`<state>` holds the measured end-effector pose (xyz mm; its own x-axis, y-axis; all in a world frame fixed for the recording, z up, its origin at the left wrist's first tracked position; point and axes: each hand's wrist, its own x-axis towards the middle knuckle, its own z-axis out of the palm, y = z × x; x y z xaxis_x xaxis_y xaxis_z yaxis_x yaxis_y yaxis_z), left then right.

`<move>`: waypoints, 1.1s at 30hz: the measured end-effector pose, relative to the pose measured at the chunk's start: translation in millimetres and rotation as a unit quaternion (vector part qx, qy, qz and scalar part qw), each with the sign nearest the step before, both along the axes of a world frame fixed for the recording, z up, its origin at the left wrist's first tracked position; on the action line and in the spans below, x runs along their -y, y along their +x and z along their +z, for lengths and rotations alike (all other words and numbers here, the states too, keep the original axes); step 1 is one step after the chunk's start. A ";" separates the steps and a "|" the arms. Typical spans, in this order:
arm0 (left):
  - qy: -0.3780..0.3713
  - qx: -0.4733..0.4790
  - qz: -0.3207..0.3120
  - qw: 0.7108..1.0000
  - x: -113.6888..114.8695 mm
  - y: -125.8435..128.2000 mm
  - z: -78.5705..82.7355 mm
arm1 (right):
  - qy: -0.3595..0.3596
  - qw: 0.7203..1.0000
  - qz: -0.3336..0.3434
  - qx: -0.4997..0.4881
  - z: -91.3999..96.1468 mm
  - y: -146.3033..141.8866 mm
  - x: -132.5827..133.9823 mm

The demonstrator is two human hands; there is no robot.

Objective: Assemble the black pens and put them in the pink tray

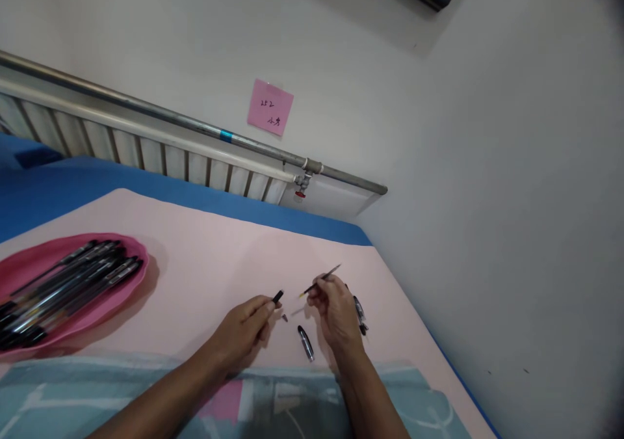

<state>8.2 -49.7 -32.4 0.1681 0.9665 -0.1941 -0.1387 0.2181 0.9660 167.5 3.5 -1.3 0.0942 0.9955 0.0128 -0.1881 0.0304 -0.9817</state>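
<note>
My left hand (251, 324) is closed around a dark pen barrel, and its black end (277, 296) sticks out past the thumb and forefinger. The rest of the barrel is hidden in the fingers. Opposite it, my right hand (336, 309) pinches a thin pen refill (327, 274), dark along its length with a yellowish end pointing toward my left hand. A gap separates the refill from the barrel. On the pink table between my hands lie a black and silver pen cap (305, 343) and a tiny dark cone-shaped piece (285, 317). More pen caps (359, 309) lie partly hidden beyond my right hand.
A pink oval basket (141, 263) at the left holds several black and clear pens (73, 289). The pink tabletop (205, 250) borders a blue strip (292, 216). Behind are a radiator (195, 169) and a metal pipe (170, 116); a wall stands close on the right.
</note>
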 end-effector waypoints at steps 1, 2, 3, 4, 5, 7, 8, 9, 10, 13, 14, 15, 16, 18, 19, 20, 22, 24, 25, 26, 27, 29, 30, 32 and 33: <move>0.009 -0.011 -0.011 1.000 0.6 -0.9 1.0 | 0.008 0.998 -0.012 -0.055 1.4 0.1 0.2; 0.016 -0.023 -0.024 0.999 1.2 -1.6 1.6 | 0.016 0.995 -0.022 -0.097 2.6 0.1 0.5; 0.023 -0.036 -0.034 0.999 1.7 -2.2 1.8 | 0.021 0.992 -0.026 -0.124 3.5 -0.2 1.0; 0.032 -0.052 -0.042 0.997 2.1 -2.6 1.8 | 0.023 0.990 -0.024 -0.139 4.0 -0.8 1.8; 0.045 -0.068 -0.048 0.996 2.5 -2.9 1.5 | 0.023 0.989 -0.017 -0.142 4.3 -1.5 2.7; 0.079 -0.098 -0.048 0.991 3.2 -3.2 0.6 | 0.021 0.992 -0.001 -0.124 4.0 -3.3 5.0; 0.095 -0.110 -0.046 0.988 3.5 -3.4 0.0 | 0.021 0.994 0.006 -0.109 3.6 -4.3 6.2; 0.110 -0.120 -0.045 0.986 3.7 -3.7 -0.5 | 0.022 0.995 0.011 -0.095 3.2 -5.2 7.3; 0.122 -0.129 -0.042 0.983 3.9 -3.9 -1.0 | 0.024 0.996 0.015 -0.082 2.8 -5.8 8.2; 0.144 -0.154 -0.034 0.977 4.0 -4.9 -2.0 | 0.026 0.998 0.016 -0.063 2.1 -6.5 9.5; 0.148 -0.158 -0.032 0.976 3.9 -5.2 -2.2 | 0.025 0.998 0.016 -0.061 2.1 -6.4 9.5; 0.151 -0.161 -0.032 0.975 3.7 -5.4 -2.3 | 0.024 0.998 0.016 -0.059 2.3 -6.2 9.4; 0.152 -0.162 -0.033 0.974 3.5 -5.5 -2.3 | 0.022 0.998 0.017 -0.058 2.5 -6.1 9.2; 0.149 -0.161 -0.039 0.975 3.0 -5.6 -2.1 | 0.017 0.998 0.020 -0.060 3.1 -6.0 9.1; 0.144 -0.159 -0.044 0.976 2.9 -5.5 -1.8 | 0.015 0.998 0.021 -0.062 3.5 -6.0 9.1; 0.140 -0.158 -0.047 0.976 2.9 -5.4 -1.3 | 0.013 0.998 0.023 -0.064 3.7 -6.1 9.3; 0.130 -0.155 -0.051 0.978 3.2 -5.1 -0.2 | 0.012 0.998 0.027 -0.062 3.8 -6.1 9.6; 0.121 -0.151 -0.050 0.980 3.9 -4.9 1.0 | 0.013 0.998 0.035 -0.054 3.3 -5.6 9.6; 0.118 -0.150 -0.048 0.981 4.2 -4.9 1.5 | 0.014 0.998 0.038 -0.049 2.9 -5.0 9.5; 0.115 -0.150 -0.047 0.981 4.4 -4.9 1.8 | 0.016 0.998 0.041 -0.045 2.6 -4.3 9.3; 0.115 -0.152 -0.047 0.981 4.5 -5.1 1.8 | 0.020 0.998 0.043 -0.039 2.3 -3.6 9.2; 0.119 -0.158 -0.051 0.979 4.0 -5.5 0.7 | 0.033 0.998 0.049 -0.012 1.8 -2.4 9.8; 0.123 -0.163 -0.054 0.978 3.4 -5.7 -0.4 | 0.041 0.997 0.056 0.013 1.6 -2.2 10.7; 0.138 -0.171 -0.055 0.974 2.2 -6.0 -2.9 | 0.044 0.993 0.088 0.068 1.0 -3.3 13.6; 0.146 -0.173 -0.054 0.973 1.7 -6.2 -3.8 | 0.033 0.988 0.117 0.094 0.6 -4.5 15.3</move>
